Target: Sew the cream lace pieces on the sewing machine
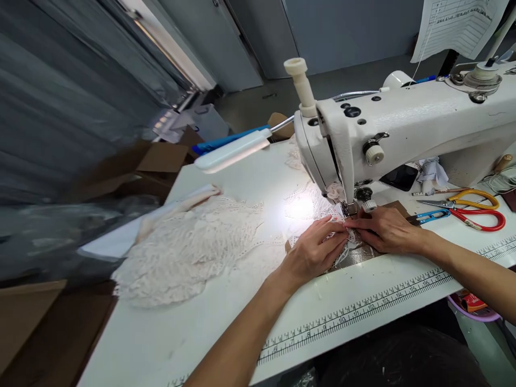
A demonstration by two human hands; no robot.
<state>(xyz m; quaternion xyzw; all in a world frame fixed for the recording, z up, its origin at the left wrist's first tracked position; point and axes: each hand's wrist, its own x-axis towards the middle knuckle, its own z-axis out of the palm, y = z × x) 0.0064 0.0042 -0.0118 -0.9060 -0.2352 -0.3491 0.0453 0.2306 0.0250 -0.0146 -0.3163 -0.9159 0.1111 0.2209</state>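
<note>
My left hand (314, 250) and my right hand (385, 228) meet just in front of the presser foot (350, 208) of a white sewing machine (403, 129). Both pinch a small piece of white lace (342, 232), with fingertips pressed together on it. The lace lies on the needle plate under the machine's lamp glow. A larger heap of cream lace fabric (185, 247) lies to the left of my left hand on the white table (201, 333).
Red-handled and yellow-handled scissors (478, 212) and blue thread snips (431, 216) lie right of my right hand. A black phone (401, 177) sits under the machine arm. A ruler strip (363, 312) runs along the table's front edge. Cardboard boxes (149, 166) stand at left.
</note>
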